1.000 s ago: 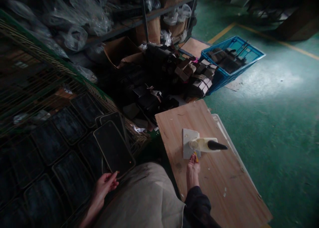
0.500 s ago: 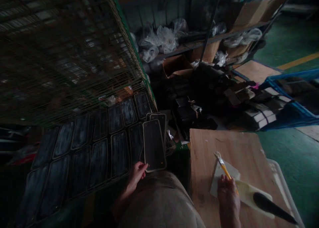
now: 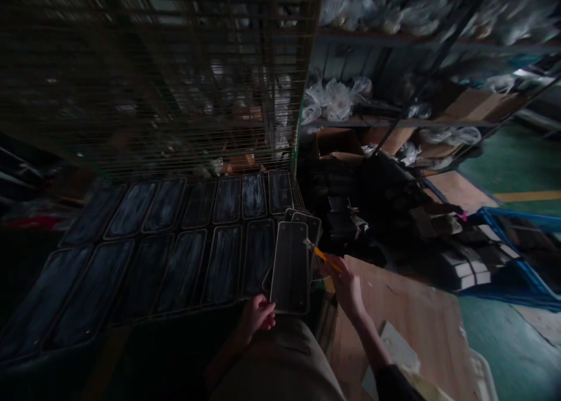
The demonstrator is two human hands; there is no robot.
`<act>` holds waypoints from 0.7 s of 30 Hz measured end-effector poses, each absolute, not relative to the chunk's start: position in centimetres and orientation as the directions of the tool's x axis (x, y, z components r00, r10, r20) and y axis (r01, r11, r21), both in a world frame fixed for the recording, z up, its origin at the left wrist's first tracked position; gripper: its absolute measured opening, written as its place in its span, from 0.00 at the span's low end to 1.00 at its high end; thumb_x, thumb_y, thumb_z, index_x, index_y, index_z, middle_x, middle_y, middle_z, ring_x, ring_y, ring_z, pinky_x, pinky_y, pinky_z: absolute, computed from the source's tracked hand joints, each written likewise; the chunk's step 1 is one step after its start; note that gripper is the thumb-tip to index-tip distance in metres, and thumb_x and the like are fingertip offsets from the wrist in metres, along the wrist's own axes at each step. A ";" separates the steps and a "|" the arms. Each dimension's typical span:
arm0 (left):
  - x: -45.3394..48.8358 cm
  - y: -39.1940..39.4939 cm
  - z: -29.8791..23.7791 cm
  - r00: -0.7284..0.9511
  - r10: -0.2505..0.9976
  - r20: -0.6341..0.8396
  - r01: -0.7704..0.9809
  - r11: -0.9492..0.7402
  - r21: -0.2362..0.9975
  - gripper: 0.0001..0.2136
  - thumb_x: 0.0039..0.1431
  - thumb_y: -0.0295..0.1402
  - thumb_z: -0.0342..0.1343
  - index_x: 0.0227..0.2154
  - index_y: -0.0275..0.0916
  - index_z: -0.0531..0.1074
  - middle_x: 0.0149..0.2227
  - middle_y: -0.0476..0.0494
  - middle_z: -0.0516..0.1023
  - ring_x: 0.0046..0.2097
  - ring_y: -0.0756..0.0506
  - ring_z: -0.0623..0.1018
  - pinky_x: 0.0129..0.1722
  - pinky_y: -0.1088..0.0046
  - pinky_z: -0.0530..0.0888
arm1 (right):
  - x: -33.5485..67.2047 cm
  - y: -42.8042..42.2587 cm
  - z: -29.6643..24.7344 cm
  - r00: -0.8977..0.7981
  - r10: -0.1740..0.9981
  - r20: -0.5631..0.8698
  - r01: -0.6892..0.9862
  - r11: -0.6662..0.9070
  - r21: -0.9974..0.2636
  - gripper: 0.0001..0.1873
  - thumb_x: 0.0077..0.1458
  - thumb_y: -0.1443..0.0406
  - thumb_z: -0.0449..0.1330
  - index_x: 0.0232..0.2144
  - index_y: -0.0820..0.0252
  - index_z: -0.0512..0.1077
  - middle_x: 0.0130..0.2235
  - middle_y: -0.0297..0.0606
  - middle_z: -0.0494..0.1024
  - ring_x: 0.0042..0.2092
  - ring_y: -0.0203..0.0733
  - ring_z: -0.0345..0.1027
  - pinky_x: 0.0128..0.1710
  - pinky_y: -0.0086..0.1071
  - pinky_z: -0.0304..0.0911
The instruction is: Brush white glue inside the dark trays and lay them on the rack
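My left hand (image 3: 258, 315) pinches the lower left corner of a dark rectangular panel (image 3: 290, 269) with a pale rim. Beneath and behind that panel lie other similar panels (image 3: 314, 225), partly covered. My right hand (image 3: 345, 281) is closed around a paintbrush (image 3: 326, 259) with a yellow handle. The brush's bristles are at the panel's upper right edge; whether they touch it I cannot tell. To the left, rows of like panels (image 3: 223, 263) lie side by side, many with whitish streaks across their dark faces.
Right of my lap stands a wooden board (image 3: 394, 296) bearing a pale flat piece (image 3: 398, 345). A wire mesh cage (image 3: 197, 97) rises behind the panels. Shelves with plastic bags (image 3: 337, 97), an open cardboard box (image 3: 337, 144) and a blue crate (image 3: 504, 284) are farther right.
My right hand has moved left with the paintbrush, from over the wooden board to the held panel. My left hand keeps its grip on the panel's corner. The view has turned.
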State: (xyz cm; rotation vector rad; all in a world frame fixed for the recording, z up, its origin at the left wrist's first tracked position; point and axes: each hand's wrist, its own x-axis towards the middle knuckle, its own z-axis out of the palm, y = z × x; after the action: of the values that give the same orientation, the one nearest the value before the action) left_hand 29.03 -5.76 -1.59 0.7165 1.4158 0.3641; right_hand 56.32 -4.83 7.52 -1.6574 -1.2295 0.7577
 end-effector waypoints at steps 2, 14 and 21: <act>28.6 -5.7 -1.6 0.172 0.623 -0.763 0.131 0.754 0.644 0.25 0.43 0.48 0.72 0.27 0.40 0.62 0.21 0.49 0.77 0.20 0.48 0.78 0.17 0.79 0.70 | 55.9 -2.7 7.5 0.198 0.974 0.112 0.520 -0.008 -0.854 0.16 0.63 0.57 0.59 0.48 0.57 0.78 0.38 0.37 0.83 0.35 0.41 0.77 0.34 0.29 0.69; 26.9 -5.3 -1.8 0.221 0.607 -0.764 0.030 0.779 0.627 0.21 0.47 0.45 0.70 0.28 0.40 0.63 0.21 0.49 0.78 0.21 0.47 0.79 0.19 0.77 0.72 | 53.9 4.7 7.0 -0.001 0.984 0.176 0.772 0.112 -0.626 0.14 0.63 0.60 0.55 0.46 0.56 0.77 0.38 0.38 0.82 0.35 0.41 0.76 0.33 0.27 0.64; 26.5 -5.3 -1.9 0.249 0.606 -0.755 -0.005 0.781 0.625 0.22 0.47 0.46 0.71 0.29 0.40 0.64 0.23 0.49 0.78 0.22 0.48 0.80 0.20 0.78 0.72 | 53.1 1.3 6.7 -0.010 0.999 0.051 0.792 0.039 -0.609 0.14 0.62 0.59 0.56 0.45 0.54 0.78 0.33 0.36 0.81 0.27 0.38 0.72 0.25 0.26 0.57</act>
State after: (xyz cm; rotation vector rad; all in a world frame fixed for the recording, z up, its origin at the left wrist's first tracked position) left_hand 26.53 -5.34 -1.85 0.5691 1.2640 0.4485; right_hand 53.14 1.25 6.69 -1.8028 -1.8523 0.5790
